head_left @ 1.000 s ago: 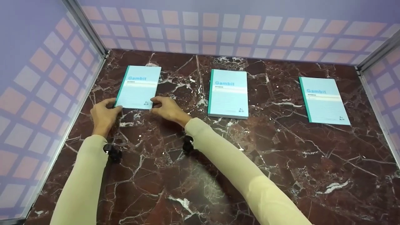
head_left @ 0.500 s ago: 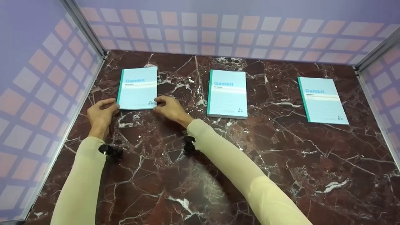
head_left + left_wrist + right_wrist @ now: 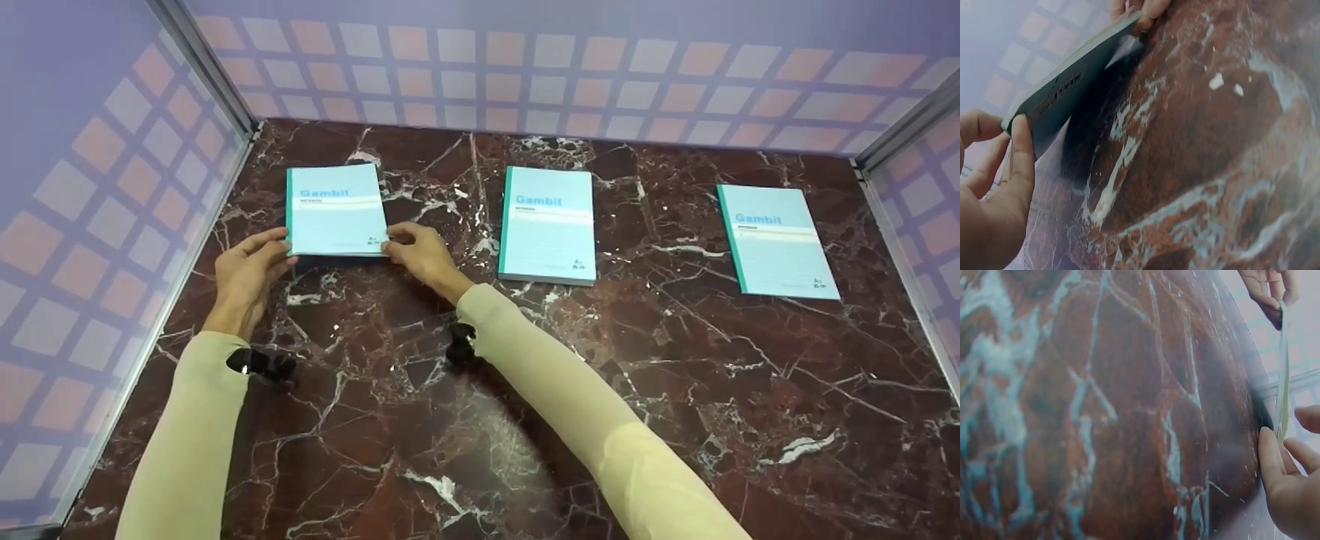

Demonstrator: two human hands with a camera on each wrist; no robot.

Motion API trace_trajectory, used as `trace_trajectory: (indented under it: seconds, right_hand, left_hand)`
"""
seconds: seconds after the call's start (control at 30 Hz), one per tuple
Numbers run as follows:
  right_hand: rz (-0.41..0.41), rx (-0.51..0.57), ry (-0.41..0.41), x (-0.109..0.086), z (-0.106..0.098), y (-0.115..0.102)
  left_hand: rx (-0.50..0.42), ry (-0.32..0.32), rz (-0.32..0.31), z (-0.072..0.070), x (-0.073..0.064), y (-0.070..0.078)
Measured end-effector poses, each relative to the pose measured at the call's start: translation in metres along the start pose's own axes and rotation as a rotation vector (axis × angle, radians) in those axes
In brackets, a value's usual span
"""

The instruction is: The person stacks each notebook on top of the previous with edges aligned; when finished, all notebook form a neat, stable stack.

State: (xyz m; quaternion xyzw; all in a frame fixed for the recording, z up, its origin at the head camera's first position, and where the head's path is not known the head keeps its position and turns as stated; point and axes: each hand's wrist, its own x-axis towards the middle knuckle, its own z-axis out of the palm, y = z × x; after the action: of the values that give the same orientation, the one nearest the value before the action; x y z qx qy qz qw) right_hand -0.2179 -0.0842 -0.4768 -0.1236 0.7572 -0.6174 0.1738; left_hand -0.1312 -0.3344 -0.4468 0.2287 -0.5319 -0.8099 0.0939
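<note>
Here, hands [image 3: 251,274] [image 3: 424,259] grip a notebook [image 3: 335,217], seemingly aloft.

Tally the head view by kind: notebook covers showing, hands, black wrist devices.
Notebook covers: 3 (held notebook, middle notebook, far-right notebook; middle looks thicker, can't tell if stacked)
Hands: 2 (left hand, right hand)
Black wrist devices: 2 (left device, right device)
Total: 7

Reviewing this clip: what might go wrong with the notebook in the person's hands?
The left hand and right hand grip the left notebook only around its near corners, so its far end might droop or slip. Its near edge is raised off the marbled tabletop, so losing one side could make it land crooked. Moved rightward, it might knock the middle notebook, which lies beyond the right hand.
</note>
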Motion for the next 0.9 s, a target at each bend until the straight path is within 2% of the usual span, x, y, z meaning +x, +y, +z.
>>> trace_trajectory:
  seconds: [0.13, 0.27, 0.47, 0.57, 0.77, 0.9]
  right_hand:
    - [0.012, 0.129, -0.005, 0.001, 0.001, 0.001]
    - [0.023, 0.201, -0.01, 0.0, -0.003, 0.002]
    - [0.007, 0.154, -0.013, -0.001, -0.018, -0.003]
    - [-0.011, 0.1, -0.012, -0.002, -0.028, -0.005]
    - [-0.068, 0.012, -0.003, -0.008, -0.046, -0.006]
    - [-0.113, -0.002, 0.003, -0.013, -0.06, -0.005]
  left_hand:
    - [-0.072, -0.048, 0.008, 0.001, -0.003, 0.001]
    - [-0.032, -0.087, 0.061, 0.004, -0.006, -0.001]
    - [0.163, -0.129, 0.19, 0.01, -0.01, -0.005]
    - [0.252, -0.136, 0.231, 0.016, -0.011, -0.007]
    - [0.496, -0.147, 0.318, 0.028, -0.016, -0.008]
    - [0.622, -0.149, 0.38, 0.036, -0.02, -0.009]
